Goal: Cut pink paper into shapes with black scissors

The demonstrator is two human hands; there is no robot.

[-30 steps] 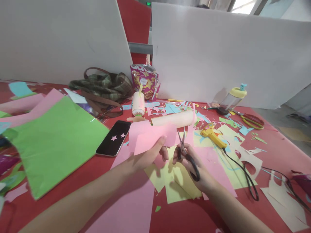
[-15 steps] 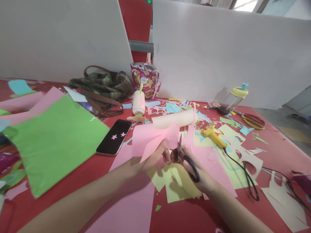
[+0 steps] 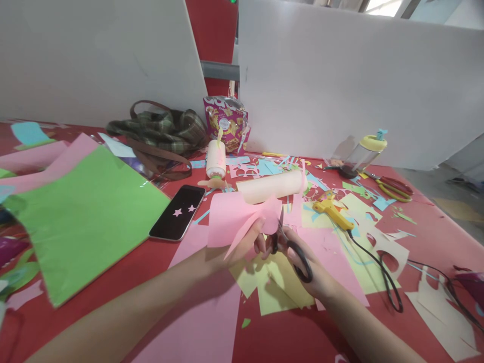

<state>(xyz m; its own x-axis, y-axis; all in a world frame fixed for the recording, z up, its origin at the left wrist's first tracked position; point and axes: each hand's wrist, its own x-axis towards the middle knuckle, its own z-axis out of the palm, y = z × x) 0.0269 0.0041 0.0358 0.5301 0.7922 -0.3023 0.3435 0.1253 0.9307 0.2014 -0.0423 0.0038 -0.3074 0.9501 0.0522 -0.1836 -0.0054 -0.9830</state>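
My left hand [image 3: 236, 248] pinches a folded pink paper [image 3: 234, 218] and holds it up over the red table [image 3: 113, 272]. My right hand [image 3: 308, 267] grips black-handled scissors [image 3: 293, 248], fingers through the loops. The blades reach into the right edge of the pink paper, where a rounded flap curls. Both hands meet above loose yellow paper scraps [image 3: 274, 285] and a large pink sheet [image 3: 200, 312].
A phone [image 3: 177, 212] lies left of the hands beside a big green sheet [image 3: 81, 217]. Behind are a cream paper roll [image 3: 272, 185], a glue bottle [image 3: 216, 160], a plaid bag [image 3: 162, 132] and a snack packet [image 3: 226, 121]. A yellow glue gun [image 3: 333, 212] with black cord and red scissors [image 3: 393, 187] lie right.
The scissors have moved left into the pink paper and closed along it. My left hand has turned the paper, so a pointed flap now hangs down.
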